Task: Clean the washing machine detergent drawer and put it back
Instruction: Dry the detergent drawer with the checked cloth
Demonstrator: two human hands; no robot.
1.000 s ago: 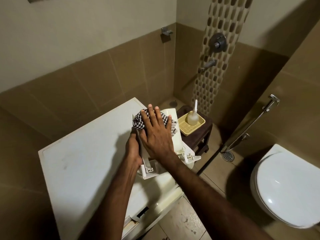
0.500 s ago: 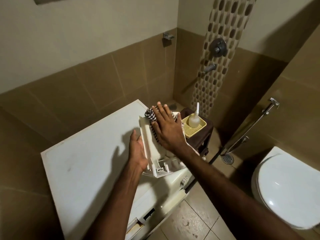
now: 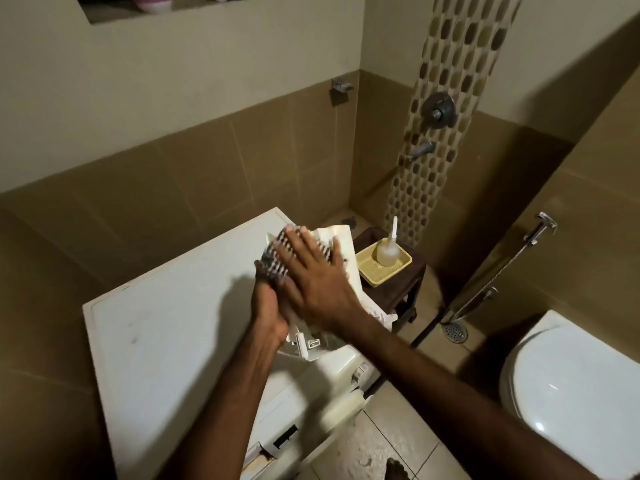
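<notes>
Wiping with right hand (image 3: 317,284) flat on checked cloth (image 3: 275,263); left hand (image 3: 268,306) gripping detergent drawer (image 3: 343,251) above washing machine (image 3: 166,327), long axis running toward 1 o'clock.

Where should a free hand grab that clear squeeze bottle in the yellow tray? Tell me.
Take the squeeze bottle round its rounded body, from above or the right. It stands upright in the yellow tray, its thin nozzle looks too slim to grip, and the detergent drawer crowds its left.

Left hand (image 3: 268,306) curled in a grip low down, right hand (image 3: 317,275) flat, fingers spread, both forearms extended
</notes>
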